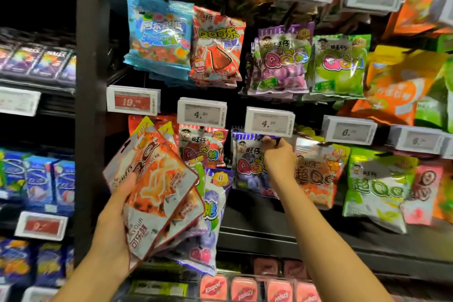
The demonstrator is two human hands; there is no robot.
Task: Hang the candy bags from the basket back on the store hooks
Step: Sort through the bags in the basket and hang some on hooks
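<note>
left hand (pixel 115 223): holds a fanned bunch of candy bags (pixel 161 193), thumb on the front of the top one, fingers curled behind; the arm comes up from the bottom left.
top bag in the bunch (pixel 152 179): orange and red, tilted, with big "qq" letters, "可乐味" and part of the word "flavour".
bags under it: a purple grape bag (pixel 210 218) and a bit of a green one peek out on the right.
right hand (pixel 279 154): reaches up and pinches the top edge of a purple grape bag (pixel 250 167), just under a price tag; the arm is stretched out from the bottom right.
that purple bag: reads "旺仔" and "qq", and sits in the lower row of hooks; the hook is hidden, so i cannot tell if the bag is on it.
price tag above it (pixel 269 121): "4.20".
tag to the left (pixel 202 113): "4.20", over a red "旺仔 qq糖" bag (pixel 201 147).
red tag (pixel 133 100): starts with "19.".
upper row: a blue gummy bag (pixel 159 34), a red "qq可乐" bag (pixel 217 46), a purple "旺仔 qq糖" bag (pixel 282 61), a green one (pixel 339 64).
lower right: an orange "超qq" bag (pixel 316 171) and a green "超qq" bag (pixel 377 186), under blurry tags that start with "6.".
bottom shelf: pink "kisspot" tins (pixel 242 289).
</note>
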